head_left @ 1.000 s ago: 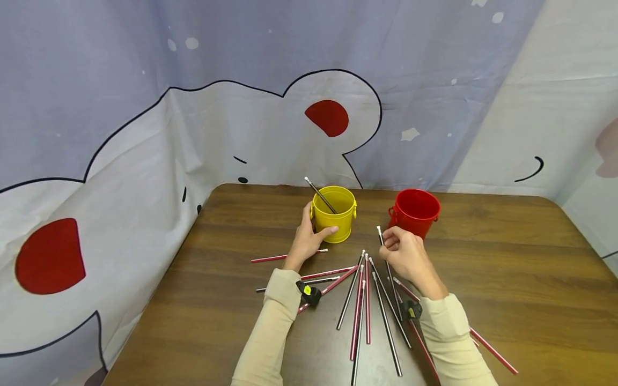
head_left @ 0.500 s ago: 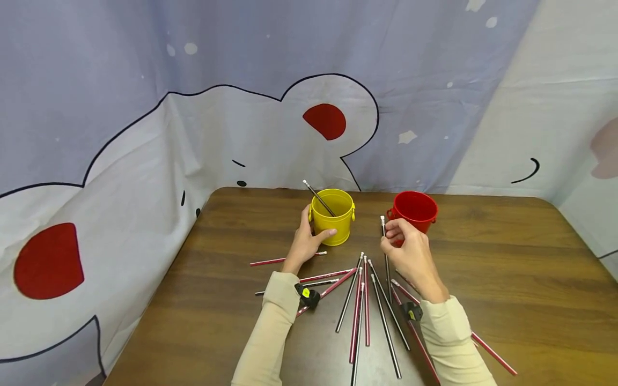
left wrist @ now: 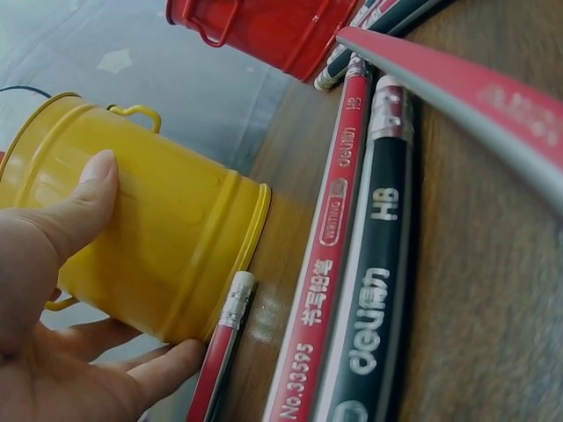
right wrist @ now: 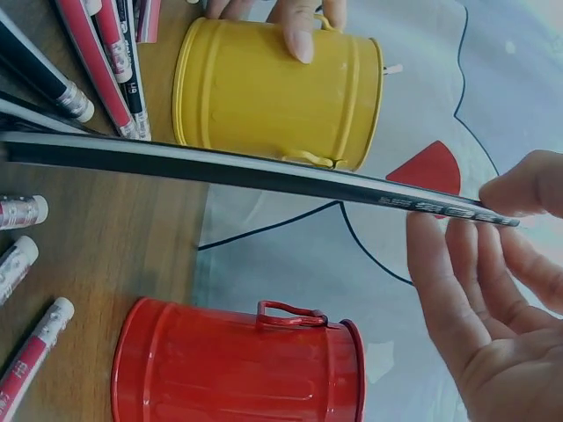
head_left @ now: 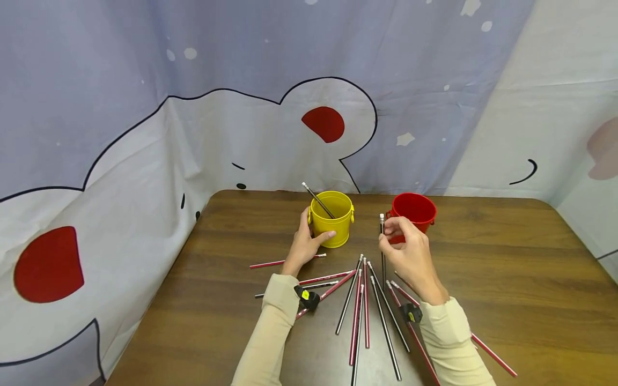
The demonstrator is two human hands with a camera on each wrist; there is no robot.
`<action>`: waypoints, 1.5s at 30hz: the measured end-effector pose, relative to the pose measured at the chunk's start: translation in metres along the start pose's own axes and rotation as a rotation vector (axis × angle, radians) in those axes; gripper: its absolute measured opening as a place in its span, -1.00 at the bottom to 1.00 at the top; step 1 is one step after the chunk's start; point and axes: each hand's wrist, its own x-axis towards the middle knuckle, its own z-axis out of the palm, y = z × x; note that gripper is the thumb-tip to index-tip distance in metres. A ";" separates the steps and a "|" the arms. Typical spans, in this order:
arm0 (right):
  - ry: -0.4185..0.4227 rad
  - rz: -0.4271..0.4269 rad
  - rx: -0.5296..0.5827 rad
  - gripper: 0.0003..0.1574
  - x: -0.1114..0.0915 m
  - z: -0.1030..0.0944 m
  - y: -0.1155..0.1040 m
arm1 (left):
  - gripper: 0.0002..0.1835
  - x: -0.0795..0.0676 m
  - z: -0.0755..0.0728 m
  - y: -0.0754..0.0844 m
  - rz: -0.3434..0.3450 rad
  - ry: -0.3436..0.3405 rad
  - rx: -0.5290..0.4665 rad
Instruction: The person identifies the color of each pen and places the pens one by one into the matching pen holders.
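My left hand [head_left: 303, 244] grips the yellow bucket [head_left: 341, 228] by its side, thumb on the near wall and fingers round the left. One black pencil [head_left: 318, 200] leans inside it, eraser end up. Between thumb and fingertips, my right hand [head_left: 411, 256] pinches a black pencil [right wrist: 264, 178] near its eraser end. In the head view this pencil stands nearly upright, its lower end over the loose pencils. Just behind the right hand is the red bucket [head_left: 416, 208], partly covered by the fingers.
Several red and black pencils fan out on the wooden table [head_left: 212, 321], among them a black pencil [head_left: 386, 332] at the middle. One red pencil [head_left: 494, 355] lies right of the right sleeve, another red pencil [head_left: 265, 264] by the left wrist. A printed curtain [head_left: 232, 134] hangs behind.
The pencil in my right hand has swung from slanted to almost upright, with the hand slightly higher against the red bucket. My left hand stays on the yellow bucket.
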 end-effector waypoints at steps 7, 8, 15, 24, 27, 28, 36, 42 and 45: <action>0.029 -0.069 0.041 -0.75 -0.001 0.001 0.001 | -0.06 -0.003 0.000 0.001 -0.016 0.005 0.011; 0.034 -0.074 0.043 -0.75 -0.001 0.001 0.001 | -0.06 -0.004 0.000 0.001 -0.016 0.005 0.012; 0.061 -0.095 0.040 -0.73 0.001 0.003 -0.003 | -0.06 -0.001 0.001 -0.001 -0.006 0.002 0.010; 0.066 -0.086 0.076 -0.74 0.010 0.002 -0.049 | -0.07 -0.001 0.000 -0.001 -0.004 0.003 0.006; 0.065 -0.097 0.095 -0.75 0.017 0.004 -0.057 | -0.08 -0.001 0.000 -0.001 0.009 0.003 -0.001; 0.066 -0.102 0.102 -0.75 0.019 0.005 -0.058 | -0.08 -0.001 0.000 -0.001 0.008 0.001 0.000; 0.070 -0.137 0.125 -0.76 0.043 0.011 -0.051 | -0.09 -0.001 0.002 -0.002 0.013 -0.014 -0.025; 0.066 -0.155 0.119 -0.80 0.060 0.014 -0.044 | -0.08 -0.001 0.001 0.000 0.009 -0.009 -0.023; 0.065 -0.168 0.118 -0.81 0.066 0.014 -0.048 | -0.08 -0.001 0.001 0.000 0.004 -0.002 -0.022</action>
